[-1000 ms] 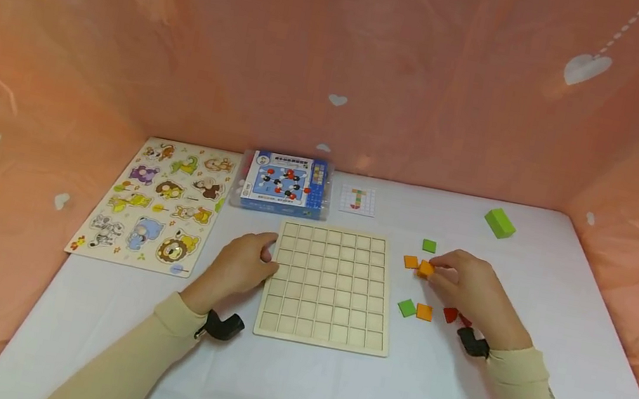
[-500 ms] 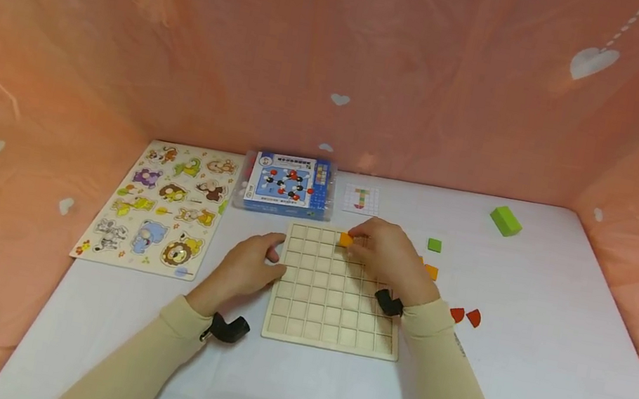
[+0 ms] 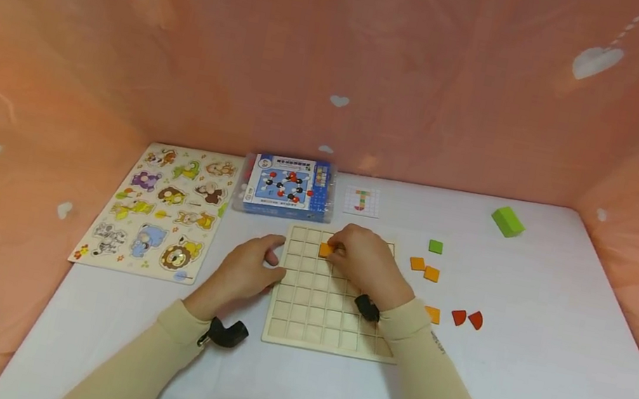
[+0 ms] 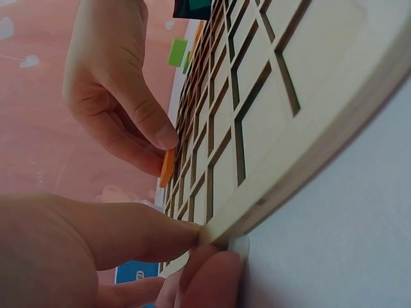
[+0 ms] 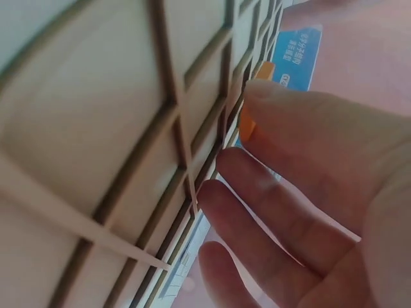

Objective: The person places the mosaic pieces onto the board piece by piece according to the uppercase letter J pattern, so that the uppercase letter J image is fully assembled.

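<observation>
A pale wooden grid board (image 3: 303, 293) lies on the white table. Between thumb and fingers, my right hand (image 3: 364, 264) pinches an orange square tile (image 3: 325, 250) at a cell in the board's second row from the back, left of centre. The same tile (image 5: 248, 125) shows under the thumb in the right wrist view. My left hand (image 3: 243, 268) grips the board's left edge, thumb on the rim and fingers at its side, as the left wrist view shows too. Right of the board lie a green tile (image 3: 436, 247), several orange tiles (image 3: 431, 274) and two red wedge pieces (image 3: 475, 320).
A picture card (image 3: 362, 201) with a small coloured pattern lies behind the board, beside a blue boxed set (image 3: 286, 186). An animal puzzle board (image 3: 154, 209) is at the left. A green block (image 3: 508, 222) stands at the back right.
My right hand has moved left from the loose tiles to the board, carrying an orange tile, then slightly further left and nearer me. My left hand has stayed at the board's edge.
</observation>
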Demonstrator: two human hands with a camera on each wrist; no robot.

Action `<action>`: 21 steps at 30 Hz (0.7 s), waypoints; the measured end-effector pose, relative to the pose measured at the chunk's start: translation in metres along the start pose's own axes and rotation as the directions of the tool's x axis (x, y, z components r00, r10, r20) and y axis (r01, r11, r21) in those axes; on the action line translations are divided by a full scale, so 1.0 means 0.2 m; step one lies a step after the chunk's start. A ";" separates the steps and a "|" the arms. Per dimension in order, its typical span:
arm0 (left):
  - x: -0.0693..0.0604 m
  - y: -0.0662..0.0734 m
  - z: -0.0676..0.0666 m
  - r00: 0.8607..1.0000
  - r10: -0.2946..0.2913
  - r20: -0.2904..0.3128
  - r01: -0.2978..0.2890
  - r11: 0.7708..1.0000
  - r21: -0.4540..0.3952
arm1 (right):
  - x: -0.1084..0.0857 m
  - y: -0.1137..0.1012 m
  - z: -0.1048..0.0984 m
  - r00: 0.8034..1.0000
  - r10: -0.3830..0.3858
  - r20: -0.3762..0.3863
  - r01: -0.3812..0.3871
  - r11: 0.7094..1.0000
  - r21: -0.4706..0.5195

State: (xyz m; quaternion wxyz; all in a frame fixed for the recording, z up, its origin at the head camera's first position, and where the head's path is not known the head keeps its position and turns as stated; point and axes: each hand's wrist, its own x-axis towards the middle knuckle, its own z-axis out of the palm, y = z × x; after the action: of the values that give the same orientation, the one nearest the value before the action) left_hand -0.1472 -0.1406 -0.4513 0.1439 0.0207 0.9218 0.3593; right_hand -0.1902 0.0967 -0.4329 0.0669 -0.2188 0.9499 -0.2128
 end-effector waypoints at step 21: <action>-0.01 0.01 -0.01 1.000 0.004 0.020 -0.004 1.000 -0.011 | 0.00 -0.01 0.03 0.998 -0.044 -0.036 0.041 0.996 -0.085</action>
State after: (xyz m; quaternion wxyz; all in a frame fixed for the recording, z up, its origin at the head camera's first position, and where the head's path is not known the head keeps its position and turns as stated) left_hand -0.1461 -0.1413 -0.4489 0.1527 0.0253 0.9183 0.3644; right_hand -0.1880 0.0933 -0.4365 0.0352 -0.2377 0.9542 -0.1780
